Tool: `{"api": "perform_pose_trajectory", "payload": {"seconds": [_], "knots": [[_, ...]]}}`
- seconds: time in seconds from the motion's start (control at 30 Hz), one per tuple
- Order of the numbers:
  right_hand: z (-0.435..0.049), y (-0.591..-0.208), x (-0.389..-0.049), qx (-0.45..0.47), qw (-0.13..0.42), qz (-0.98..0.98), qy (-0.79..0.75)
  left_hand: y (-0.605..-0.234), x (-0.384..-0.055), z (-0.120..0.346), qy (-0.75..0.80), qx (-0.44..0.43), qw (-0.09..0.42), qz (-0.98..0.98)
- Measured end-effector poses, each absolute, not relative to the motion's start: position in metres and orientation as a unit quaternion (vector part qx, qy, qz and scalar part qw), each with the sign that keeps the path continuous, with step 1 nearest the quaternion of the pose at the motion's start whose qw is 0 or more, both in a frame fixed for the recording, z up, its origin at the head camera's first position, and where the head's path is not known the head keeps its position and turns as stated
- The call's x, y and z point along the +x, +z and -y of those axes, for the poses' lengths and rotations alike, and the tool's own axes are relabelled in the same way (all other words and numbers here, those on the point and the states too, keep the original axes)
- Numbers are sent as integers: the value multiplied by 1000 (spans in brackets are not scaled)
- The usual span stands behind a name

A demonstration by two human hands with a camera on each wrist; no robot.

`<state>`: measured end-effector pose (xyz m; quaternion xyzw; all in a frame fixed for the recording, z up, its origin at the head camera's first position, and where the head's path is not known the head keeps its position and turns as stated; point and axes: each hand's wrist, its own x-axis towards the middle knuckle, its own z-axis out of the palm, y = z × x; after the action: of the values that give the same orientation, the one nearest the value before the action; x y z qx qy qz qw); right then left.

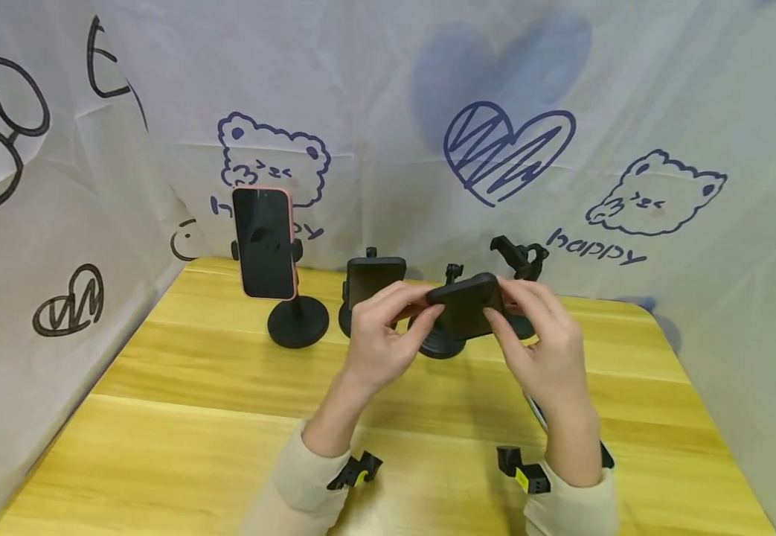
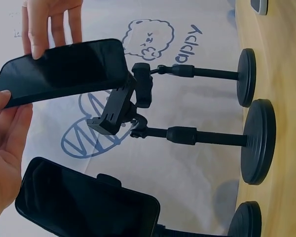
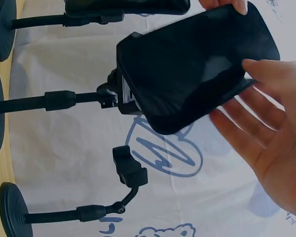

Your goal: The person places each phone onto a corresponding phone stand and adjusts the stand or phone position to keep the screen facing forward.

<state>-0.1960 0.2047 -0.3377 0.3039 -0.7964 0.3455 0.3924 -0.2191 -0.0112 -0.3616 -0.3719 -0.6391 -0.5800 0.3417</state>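
Both hands hold a black smartphone (image 1: pixel 464 311) in the air by its two sides. My left hand (image 1: pixel 385 339) pinches its left side between thumb and fingers. At the other side, my right hand (image 1: pixel 551 350) has its thumb on the screen and its fingers behind the edge. Right at the phone's lower end is the clamp (image 2: pixel 113 111) of a black phone stand; the phone overlaps it in the right wrist view. The stand's round base (image 2: pixel 259 142) rests on the table, partly hidden behind the phone in the head view.
To the left, a pink-cased phone (image 1: pixel 263 244) and a dark phone (image 1: pixel 376 278) sit upright in stands. Another stand's bare clamp (image 1: pixel 523 259) rises at the right. A flat object's edge (image 1: pixel 535 411) shows beneath the right forearm on the wooden table (image 1: pixel 180 447). A patterned cloth (image 1: pixel 374 97) hangs behind.
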Motion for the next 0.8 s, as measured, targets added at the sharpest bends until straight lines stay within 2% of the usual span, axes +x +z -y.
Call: {"api": "perform_pose_trajectory", "payload": {"seconds": [0.27,0.5,0.8], "knots": [[-206,-338,-194,304,349,813,353,-362,-219,10,-559,-386,359,640],[-205,-341,-192,300,359,804,367,-359,-214,6,-588,-371,352,626],[-205,-346,-199,271,365,795,401,-364,-217,2,-604,-358,318,638]]}}
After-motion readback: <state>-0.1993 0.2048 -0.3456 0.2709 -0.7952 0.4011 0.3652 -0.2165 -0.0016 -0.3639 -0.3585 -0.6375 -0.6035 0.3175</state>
